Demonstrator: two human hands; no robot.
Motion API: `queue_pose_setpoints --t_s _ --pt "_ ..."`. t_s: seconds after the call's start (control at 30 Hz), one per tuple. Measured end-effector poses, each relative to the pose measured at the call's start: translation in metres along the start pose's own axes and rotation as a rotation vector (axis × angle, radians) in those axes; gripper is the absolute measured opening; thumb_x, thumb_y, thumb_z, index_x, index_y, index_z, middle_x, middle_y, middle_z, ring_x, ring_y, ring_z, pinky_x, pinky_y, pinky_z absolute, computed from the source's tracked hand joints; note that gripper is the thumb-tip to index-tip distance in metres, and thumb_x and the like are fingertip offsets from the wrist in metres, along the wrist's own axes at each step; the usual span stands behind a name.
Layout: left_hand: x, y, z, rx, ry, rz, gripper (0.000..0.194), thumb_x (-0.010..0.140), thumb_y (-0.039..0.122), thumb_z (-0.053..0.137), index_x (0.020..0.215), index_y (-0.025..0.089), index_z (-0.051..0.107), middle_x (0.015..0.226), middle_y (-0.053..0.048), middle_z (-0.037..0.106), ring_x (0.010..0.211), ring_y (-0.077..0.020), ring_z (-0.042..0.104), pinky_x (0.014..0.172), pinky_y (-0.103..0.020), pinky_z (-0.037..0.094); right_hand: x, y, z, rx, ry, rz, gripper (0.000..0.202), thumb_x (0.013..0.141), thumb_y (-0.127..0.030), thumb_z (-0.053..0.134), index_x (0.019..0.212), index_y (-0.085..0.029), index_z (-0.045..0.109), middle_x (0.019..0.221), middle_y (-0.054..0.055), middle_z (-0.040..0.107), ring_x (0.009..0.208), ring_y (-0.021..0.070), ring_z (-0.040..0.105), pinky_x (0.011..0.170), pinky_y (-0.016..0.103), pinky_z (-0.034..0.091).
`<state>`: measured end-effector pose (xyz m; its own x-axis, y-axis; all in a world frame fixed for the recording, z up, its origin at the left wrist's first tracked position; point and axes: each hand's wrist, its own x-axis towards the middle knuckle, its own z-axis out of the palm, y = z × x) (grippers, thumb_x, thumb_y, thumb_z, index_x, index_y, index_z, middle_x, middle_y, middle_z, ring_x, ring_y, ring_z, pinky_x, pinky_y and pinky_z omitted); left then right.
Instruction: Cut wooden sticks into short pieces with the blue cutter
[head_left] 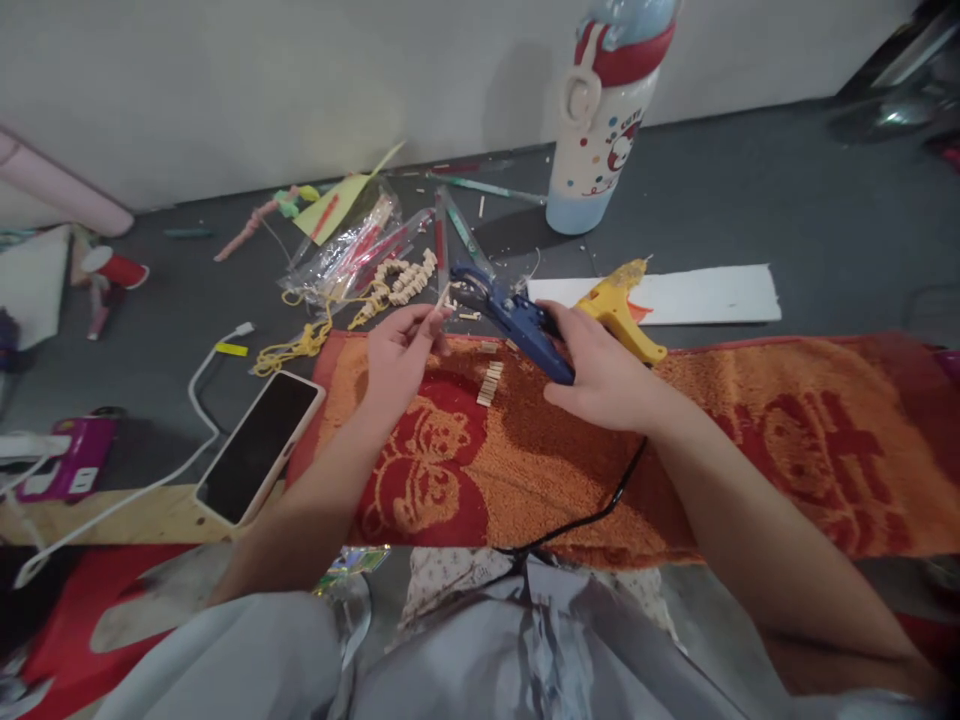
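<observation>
My left hand (409, 350) pinches a thin pale stick (444, 297) between thumb and fingertips, above the towel's far edge. In my right hand (600, 365) is a pair of blue-handled cutters (525, 325), its jaws pointing left, close to the stick. Whether the jaws touch the stick I cannot tell. Below them a short row of small cut stick pieces (490, 384) lies side by side on the orange towel (555, 460). A yellow glue gun (619, 305) lies just beyond my right hand, its nozzle near a white strip (712, 295).
A bottle (600, 140) stands at the back by the wall. Plastic packets (356, 235), a string of pale pieces (409, 280) and yellow cord (296, 345) lie left of centre. A phone (262, 445), white cable (199, 385) and red spool (120, 268) are at left.
</observation>
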<state>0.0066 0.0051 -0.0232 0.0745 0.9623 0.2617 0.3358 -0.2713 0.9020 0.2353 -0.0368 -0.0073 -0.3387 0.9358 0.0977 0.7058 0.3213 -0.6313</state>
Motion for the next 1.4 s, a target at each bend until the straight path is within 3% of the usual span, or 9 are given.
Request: queue_pose_setpoints --t_s 0.17,0.33,0.47,0.63,0.97,1.4 --pt "-0.006 0.004 0.006 -0.083 0.0 -0.009 0.035 0.084 0.053 0.054 0.086 0.019 0.059 0.053 0.004 0.058 0.049 -0.0084 0.057 0.053 -0.022 0.046 -0.002 -0.009 0.002 0.034 -0.034 0.009 0.075 0.065 -0.025 0.054 0.137 -0.017 0.032 0.116 0.015 0.053 0.11 0.0331 0.052 0.094 0.052 0.041" --pt "-0.01 0.005 0.01 -0.114 0.005 0.005 0.033 0.085 0.052 0.053 0.087 0.019 0.056 0.054 0.005 0.058 0.049 -0.0082 0.057 0.053 -0.021 0.046 -0.002 -0.013 0.0 0.059 -0.037 0.058 0.075 0.065 -0.024 0.054 0.136 -0.013 0.034 0.118 0.018 0.053 0.112 0.0338 0.051 0.094 0.05 0.042" --pt "-0.013 0.005 0.01 -0.022 -0.028 0.054 0.032 0.089 0.05 0.047 0.089 0.019 0.055 0.056 0.003 0.06 0.052 -0.0095 0.059 0.055 -0.023 0.047 -0.003 -0.015 0.001 0.076 -0.077 0.038 0.074 0.064 -0.022 0.054 0.136 -0.015 0.035 0.115 0.015 0.054 0.108 0.0326 0.054 0.093 0.05 0.043" --pt "-0.017 0.002 0.009 0.096 -0.115 0.111 0.031 0.093 0.045 0.039 0.091 0.019 0.057 0.062 0.0 0.064 0.058 -0.0117 0.062 0.056 -0.024 0.048 -0.005 -0.016 0.006 0.115 -0.099 -0.004 0.076 0.064 -0.021 0.055 0.137 -0.017 0.033 0.125 0.016 0.051 0.117 0.0341 0.05 0.098 0.052 0.04" --pt "-0.016 0.004 0.009 0.045 -0.089 0.091 0.023 0.09 0.037 0.046 0.089 0.02 0.061 0.062 0.0 0.065 0.058 -0.0118 0.062 0.058 -0.025 0.049 -0.003 -0.016 0.002 0.108 -0.118 -0.025 0.066 0.065 -0.018 0.052 0.131 -0.016 0.042 0.119 0.015 0.059 0.103 0.0297 0.06 0.087 0.045 0.049" --pt "-0.015 0.008 0.009 0.035 -0.064 0.092 0.02 0.089 0.033 0.048 0.081 0.018 0.059 0.059 0.002 0.064 0.055 -0.0111 0.06 0.058 -0.024 0.049 -0.001 -0.011 0.004 0.009 -0.062 -0.013 0.062 0.067 -0.02 0.055 0.128 -0.012 0.05 0.119 0.014 0.063 0.102 0.0285 0.062 0.087 0.04 0.05"
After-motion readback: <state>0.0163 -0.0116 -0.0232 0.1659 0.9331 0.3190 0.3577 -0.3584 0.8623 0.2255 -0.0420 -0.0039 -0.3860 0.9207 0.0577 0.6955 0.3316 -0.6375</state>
